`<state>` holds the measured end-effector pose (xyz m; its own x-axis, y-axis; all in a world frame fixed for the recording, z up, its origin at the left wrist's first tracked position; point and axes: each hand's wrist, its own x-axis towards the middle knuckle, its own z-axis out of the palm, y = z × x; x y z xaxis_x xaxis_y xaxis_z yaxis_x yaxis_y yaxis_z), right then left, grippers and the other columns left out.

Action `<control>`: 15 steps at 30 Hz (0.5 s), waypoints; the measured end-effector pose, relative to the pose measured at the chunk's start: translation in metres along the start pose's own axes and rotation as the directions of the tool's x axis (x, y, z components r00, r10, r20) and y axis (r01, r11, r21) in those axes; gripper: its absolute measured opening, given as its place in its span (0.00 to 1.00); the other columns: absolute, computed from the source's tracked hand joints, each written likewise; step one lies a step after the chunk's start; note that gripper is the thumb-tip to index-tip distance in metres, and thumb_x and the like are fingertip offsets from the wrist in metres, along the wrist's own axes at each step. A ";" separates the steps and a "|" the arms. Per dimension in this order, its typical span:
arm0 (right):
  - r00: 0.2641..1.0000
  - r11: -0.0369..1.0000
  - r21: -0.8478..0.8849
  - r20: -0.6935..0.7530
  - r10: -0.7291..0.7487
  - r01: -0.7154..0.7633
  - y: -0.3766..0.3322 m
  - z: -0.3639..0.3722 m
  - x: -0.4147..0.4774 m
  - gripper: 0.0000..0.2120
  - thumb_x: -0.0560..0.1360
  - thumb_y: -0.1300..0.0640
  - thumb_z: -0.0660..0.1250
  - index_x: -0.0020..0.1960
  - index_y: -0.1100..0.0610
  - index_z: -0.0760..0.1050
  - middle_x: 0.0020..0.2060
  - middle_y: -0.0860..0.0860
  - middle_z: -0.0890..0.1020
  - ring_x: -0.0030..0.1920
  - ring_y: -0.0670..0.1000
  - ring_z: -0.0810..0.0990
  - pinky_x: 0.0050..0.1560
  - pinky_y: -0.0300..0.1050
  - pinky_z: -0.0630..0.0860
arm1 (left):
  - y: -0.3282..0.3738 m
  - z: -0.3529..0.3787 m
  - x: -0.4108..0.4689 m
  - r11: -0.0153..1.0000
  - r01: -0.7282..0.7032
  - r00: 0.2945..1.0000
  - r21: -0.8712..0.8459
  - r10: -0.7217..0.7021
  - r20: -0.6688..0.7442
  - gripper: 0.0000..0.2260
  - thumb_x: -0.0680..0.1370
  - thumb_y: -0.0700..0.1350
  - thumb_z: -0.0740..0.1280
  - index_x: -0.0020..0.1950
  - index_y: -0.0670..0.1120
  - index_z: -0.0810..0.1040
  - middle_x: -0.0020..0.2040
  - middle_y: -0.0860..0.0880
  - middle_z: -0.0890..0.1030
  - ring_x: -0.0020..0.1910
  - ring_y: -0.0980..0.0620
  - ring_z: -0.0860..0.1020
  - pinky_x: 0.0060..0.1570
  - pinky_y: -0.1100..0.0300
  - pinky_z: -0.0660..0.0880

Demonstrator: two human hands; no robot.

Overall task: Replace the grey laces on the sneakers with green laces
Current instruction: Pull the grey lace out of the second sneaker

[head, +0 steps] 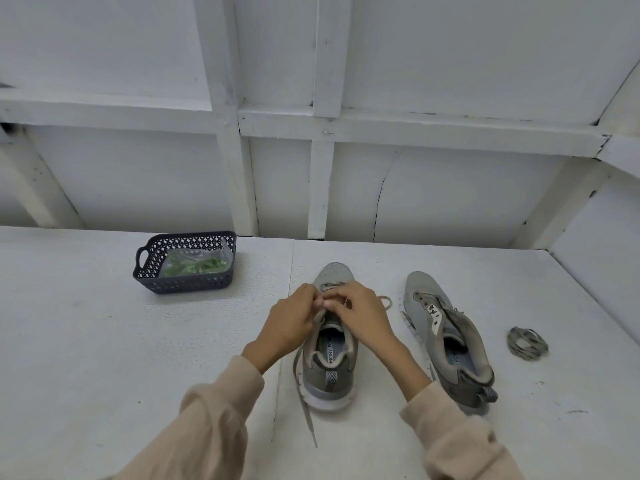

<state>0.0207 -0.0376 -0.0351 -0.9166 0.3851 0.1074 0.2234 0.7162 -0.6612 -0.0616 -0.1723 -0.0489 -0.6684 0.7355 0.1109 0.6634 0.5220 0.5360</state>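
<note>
Two grey sneakers stand on the white table, toes pointing away from me. Over the lace area of the left sneaker (329,372), my left hand (292,323) and my right hand (360,315) meet and pinch its grey lace (304,400) near the lower eyelets. One loose end of that lace trails down the table past the heel, another loops out to the right of my right hand. The right sneaker (446,337) has no lace in its eyelets. A coiled grey lace (527,342) lies to its right. Green laces (197,265) sit in a clear bag.
The bag lies inside a dark plastic basket (183,284) at the back left of the table. A white panelled wall rises behind the table, and a side wall closes in at the right.
</note>
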 end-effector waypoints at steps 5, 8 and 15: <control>0.991 0.999 -0.038 0.132 -0.007 0.012 -0.002 -0.012 0.012 0.07 0.75 0.51 0.69 0.50 0.51 0.83 0.44 0.48 0.78 0.46 0.49 0.77 0.48 0.47 0.73 | 0.002 0.011 -0.003 0.978 0.113 0.987 -0.177 -0.130 -0.089 0.07 0.81 0.53 0.60 0.52 0.50 0.70 0.48 0.53 0.78 0.46 0.44 0.78 0.43 0.52 0.71; 0.987 1.000 0.016 0.160 -0.007 0.005 0.001 -0.011 0.016 0.02 0.74 0.54 0.68 0.43 0.51 0.78 0.42 0.45 0.79 0.43 0.47 0.76 0.47 0.47 0.73 | -0.003 0.019 -0.014 0.920 0.117 0.972 -0.373 -0.182 -0.146 0.04 0.82 0.51 0.60 0.52 0.55 0.74 0.49 0.59 0.80 0.48 0.56 0.79 0.48 0.58 0.74; 0.988 0.915 0.373 0.099 0.122 -0.150 0.003 -0.002 0.009 0.11 0.73 0.58 0.72 0.53 0.54 0.76 0.46 0.46 0.77 0.44 0.42 0.74 0.43 0.29 0.69 | -0.014 0.014 -0.006 0.945 0.161 0.977 -0.285 -0.193 -0.089 0.05 0.81 0.50 0.62 0.44 0.56 0.73 0.43 0.56 0.82 0.45 0.55 0.81 0.47 0.54 0.75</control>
<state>0.0140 -0.0307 -0.0346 -0.9110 0.4097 -0.0482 0.2186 0.3805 -0.8986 -0.0621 -0.1776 -0.0690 -0.8112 0.5793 0.0796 0.4237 0.4886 0.7627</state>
